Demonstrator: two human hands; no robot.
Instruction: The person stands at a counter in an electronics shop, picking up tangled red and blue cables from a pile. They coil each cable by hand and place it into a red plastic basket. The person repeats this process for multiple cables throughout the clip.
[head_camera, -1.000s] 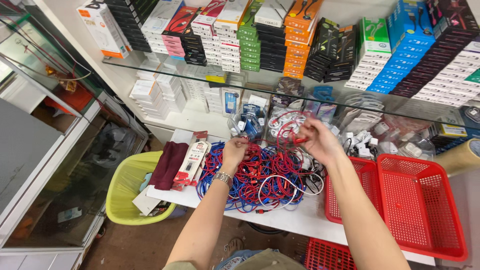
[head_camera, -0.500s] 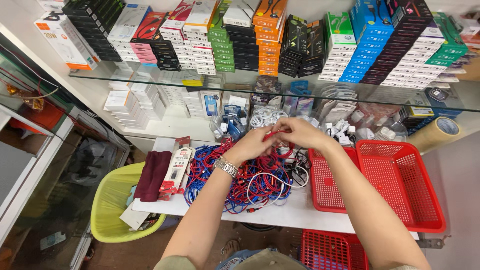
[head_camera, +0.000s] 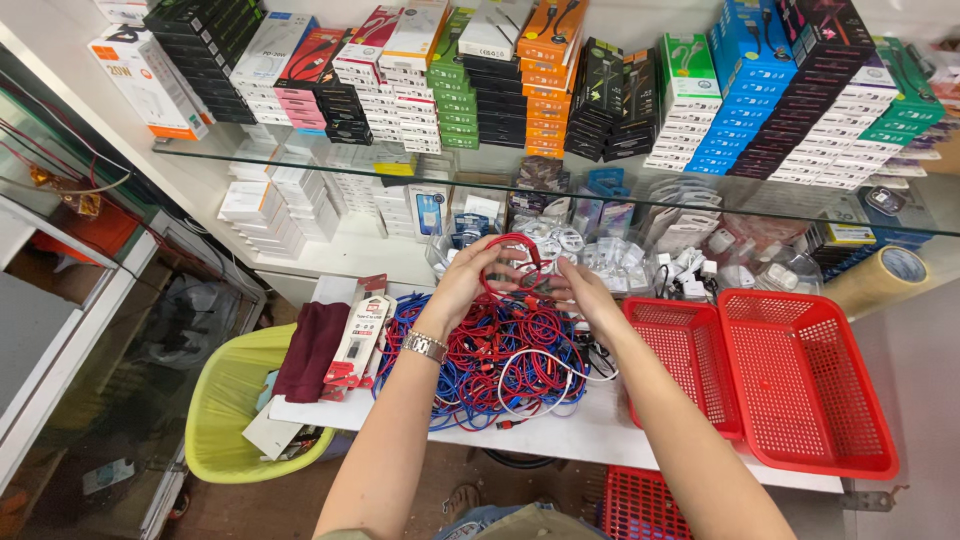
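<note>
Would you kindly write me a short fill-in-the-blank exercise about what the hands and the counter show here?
1. Both hands, left hand and right hand, hold a coiled ____ cable.
2. The two empty baskets right of the cable pile are ____.
3. The left wrist wears a ____.

Missing words: red; red; bracelet

glossy red cable (head_camera: 515, 245), perforated plastic baskets (head_camera: 800, 390), glass shelf (head_camera: 300, 160), metal watch (head_camera: 425, 346)

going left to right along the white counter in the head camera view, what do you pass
Yellow-green plastic basket → folded maroon cloth → heap of red, blue and white cables under both hands → narrow red mesh tray → wide red mesh tray.
</note>
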